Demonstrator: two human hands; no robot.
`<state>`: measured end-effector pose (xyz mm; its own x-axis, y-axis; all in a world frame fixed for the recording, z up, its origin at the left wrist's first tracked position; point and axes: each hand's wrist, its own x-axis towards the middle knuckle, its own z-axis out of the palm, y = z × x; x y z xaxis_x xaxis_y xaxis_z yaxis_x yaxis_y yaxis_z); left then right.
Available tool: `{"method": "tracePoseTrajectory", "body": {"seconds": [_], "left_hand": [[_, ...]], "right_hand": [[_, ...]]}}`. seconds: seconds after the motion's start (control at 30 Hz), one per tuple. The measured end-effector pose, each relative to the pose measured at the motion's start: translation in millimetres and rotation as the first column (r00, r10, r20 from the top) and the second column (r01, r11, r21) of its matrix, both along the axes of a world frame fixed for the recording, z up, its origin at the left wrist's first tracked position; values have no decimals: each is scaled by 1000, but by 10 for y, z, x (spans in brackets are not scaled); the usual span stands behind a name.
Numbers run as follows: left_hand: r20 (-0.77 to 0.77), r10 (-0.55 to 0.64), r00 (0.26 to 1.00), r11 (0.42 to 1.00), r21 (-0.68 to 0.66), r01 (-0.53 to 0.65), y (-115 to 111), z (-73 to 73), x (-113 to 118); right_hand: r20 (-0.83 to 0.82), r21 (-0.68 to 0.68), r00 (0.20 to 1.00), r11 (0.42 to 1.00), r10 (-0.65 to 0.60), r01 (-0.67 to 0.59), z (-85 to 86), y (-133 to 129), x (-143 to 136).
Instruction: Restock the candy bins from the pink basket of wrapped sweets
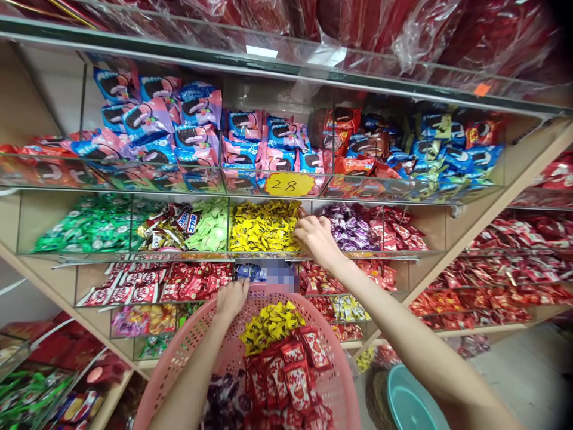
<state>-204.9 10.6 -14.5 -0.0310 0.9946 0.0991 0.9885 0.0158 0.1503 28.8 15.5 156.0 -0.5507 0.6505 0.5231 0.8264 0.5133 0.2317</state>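
My left hand (pixel 233 297) is closed at the far rim of a pink perforated basket (pixel 174 352), its fingers curled at the edge. Inside the basket lie yellow-wrapped candies (pixel 271 325), red-and-white packets (pixel 295 382) and dark purple candies (pixel 226 397). Up at the middle shelf, my right hand (pixel 317 239) reaches to the right edge of a heap of yellow candies (pixel 264 227), beside the divider to the purple candies (pixel 349 227). Its fingers are bent together, and whatever they may hold is hidden.
Clear-fronted shelves hold blue-and-pink cookie packs (pixel 150 119), green candies (pixel 94 224) and red packets (pixel 138 283). A yellow "28" tag (pixel 289 184) hangs on the upper shelf front. A teal basin (pixel 414 397) stands low at the right.
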Motion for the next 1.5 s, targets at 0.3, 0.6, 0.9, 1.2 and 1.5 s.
{"method": "tracePoseTrajectory", "body": {"seconds": [0.3,0.6,0.9,1.2,1.5], "left_hand": [[-14,1,1000,1000,8,-1,-12,23,20],[2,24,1000,999,-36,-24,-17,59,29],[-9,11,1000,999,-39,-12,0,36,10],[-27,1,1000,1000,-18,-1,11,6,3],[-23,-8,1000,1000,11,8,5,-7,7]], "right_hand": [[-341,-280,921,915,189,-291,-298,-447,-149],[-202,-638,973,769,-111,-45,-1115,-484,9],[-97,-632,984,773,-149,54,-1248,-539,32],[-74,-567,987,820,-143,76,-1096,-566,1],[-130,-216,991,975,20,-48,-222,-236,10]]}}
